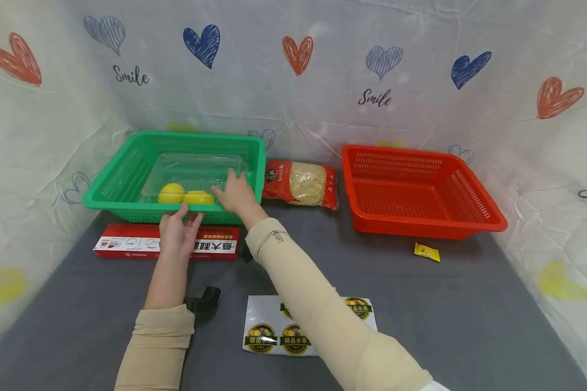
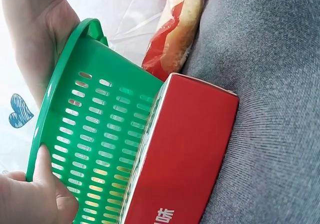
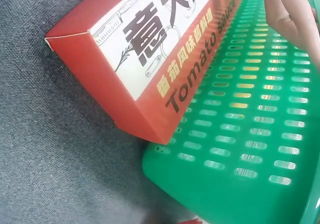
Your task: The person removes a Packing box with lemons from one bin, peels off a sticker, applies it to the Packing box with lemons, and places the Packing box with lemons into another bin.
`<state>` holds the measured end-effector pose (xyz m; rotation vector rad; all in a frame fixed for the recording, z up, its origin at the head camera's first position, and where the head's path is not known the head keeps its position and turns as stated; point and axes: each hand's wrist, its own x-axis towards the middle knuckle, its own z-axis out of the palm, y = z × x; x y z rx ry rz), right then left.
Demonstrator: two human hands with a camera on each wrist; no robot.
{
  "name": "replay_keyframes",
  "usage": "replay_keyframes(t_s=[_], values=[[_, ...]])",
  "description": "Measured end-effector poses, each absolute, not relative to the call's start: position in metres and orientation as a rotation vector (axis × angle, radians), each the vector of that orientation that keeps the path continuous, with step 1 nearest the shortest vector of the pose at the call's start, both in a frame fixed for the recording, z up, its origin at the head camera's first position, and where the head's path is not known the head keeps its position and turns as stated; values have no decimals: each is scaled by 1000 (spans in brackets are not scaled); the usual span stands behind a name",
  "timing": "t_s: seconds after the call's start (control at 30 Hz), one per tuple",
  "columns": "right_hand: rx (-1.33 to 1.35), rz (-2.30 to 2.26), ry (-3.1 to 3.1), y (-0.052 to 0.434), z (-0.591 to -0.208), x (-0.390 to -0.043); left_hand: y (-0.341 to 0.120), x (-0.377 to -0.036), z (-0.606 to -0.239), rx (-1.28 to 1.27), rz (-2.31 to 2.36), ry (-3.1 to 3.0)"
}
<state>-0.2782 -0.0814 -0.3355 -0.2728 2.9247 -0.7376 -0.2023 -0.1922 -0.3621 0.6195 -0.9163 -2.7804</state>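
Green plastic, the basket [image 1: 127,179] sits at the table's [image 1: 469,326] back-left corner, and both hands meet at its near rim. The left hand [image 1: 178,233] lies against the front wall from outside, fingers fairly straight and together, thumb up at the rim; the left wrist view shows that thumb [image 2: 45,164] pressed on the slotted wall. The right hand [image 1: 236,196] reaches over the rim at the near-right corner, fingers slightly spread and resting on a clear tray [image 1: 195,168] inside. Whether they pinch it I cannot tell. The tray holds 2 lemons [image 1: 183,194] at its near-left end, so the hands seem set 1 to steady the basket, 1 to handle the tray. A red box [image 1: 127,247] lies touching the basket's front wall. Further right lie a noodle pack [image 1: 300,183], a red basket [image 1: 396,217] and, near the front edge, a sticker sheet [image 1: 269,331].
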Motion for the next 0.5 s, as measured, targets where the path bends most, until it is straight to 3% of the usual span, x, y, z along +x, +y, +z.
replay_keyframes(t_s=[0.5], values=[[-207, -756, 2891, -85, -336, -282, -191, -201, -361, 629, -2769, -950]])
